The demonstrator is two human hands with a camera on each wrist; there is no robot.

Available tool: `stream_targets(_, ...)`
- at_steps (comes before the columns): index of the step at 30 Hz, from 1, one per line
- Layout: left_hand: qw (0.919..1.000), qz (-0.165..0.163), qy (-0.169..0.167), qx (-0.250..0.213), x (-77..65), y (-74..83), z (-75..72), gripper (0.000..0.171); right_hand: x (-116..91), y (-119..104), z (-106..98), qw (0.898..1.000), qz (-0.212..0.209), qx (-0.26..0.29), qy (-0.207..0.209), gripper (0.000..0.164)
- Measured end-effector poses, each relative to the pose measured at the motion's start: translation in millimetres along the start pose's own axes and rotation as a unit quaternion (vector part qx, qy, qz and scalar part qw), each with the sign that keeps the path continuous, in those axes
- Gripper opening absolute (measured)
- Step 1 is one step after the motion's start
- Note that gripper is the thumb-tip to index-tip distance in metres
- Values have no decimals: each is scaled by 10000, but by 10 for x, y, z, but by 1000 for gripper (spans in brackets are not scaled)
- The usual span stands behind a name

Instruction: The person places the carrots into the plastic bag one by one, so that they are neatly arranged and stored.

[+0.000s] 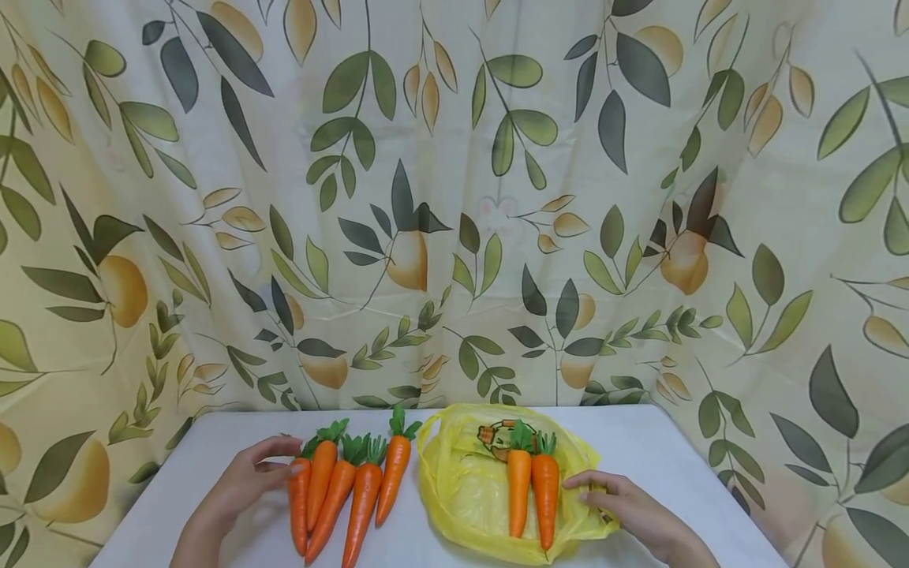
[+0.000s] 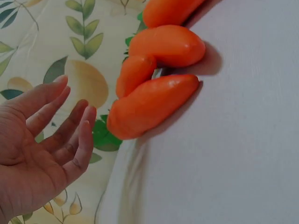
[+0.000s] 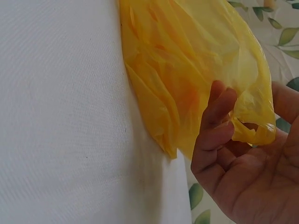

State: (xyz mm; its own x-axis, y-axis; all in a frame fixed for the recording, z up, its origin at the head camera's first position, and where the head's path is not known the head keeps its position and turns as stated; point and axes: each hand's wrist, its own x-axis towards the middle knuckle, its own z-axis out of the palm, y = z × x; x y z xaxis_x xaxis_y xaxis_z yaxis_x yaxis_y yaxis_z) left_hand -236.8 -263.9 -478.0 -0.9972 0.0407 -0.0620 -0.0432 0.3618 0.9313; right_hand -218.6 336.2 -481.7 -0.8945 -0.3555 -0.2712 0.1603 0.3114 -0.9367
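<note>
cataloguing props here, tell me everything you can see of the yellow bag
The yellow bag is thin, crinkled, translucent and looks like plastic, with a dark-outlined print near its far edge. It lies spread on the white tabletop, right of five carrots. Two more carrots rest side by side within its outline, leafy ends at the far side. The right hand holds its right edge between thumb and fingers.

Patterned curtains [image 1: 454, 260] around a white table [image 1: 653, 442] show a draped booth.

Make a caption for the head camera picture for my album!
Two hands, five carrots on a white table, two carrots on a yellow bag.
</note>
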Motion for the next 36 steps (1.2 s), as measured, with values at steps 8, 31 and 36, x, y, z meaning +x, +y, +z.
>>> stream_targets(8, 9994, -222, 124, -222, -59, -92, -44, 47, 2, -4, 10, 10000, 29, -14, -16, 32)
stream_targets(31, 9970, -747, 167, -102, 48, -337, 41, 55, -23, -33, -11, 9999, -78, 98, -111, 32)
stream_targets(36, 9972, -667, 73, -327, 81, -385, 46, 56, -34, -30, -27, 9999, -82, 57, -13, 32)
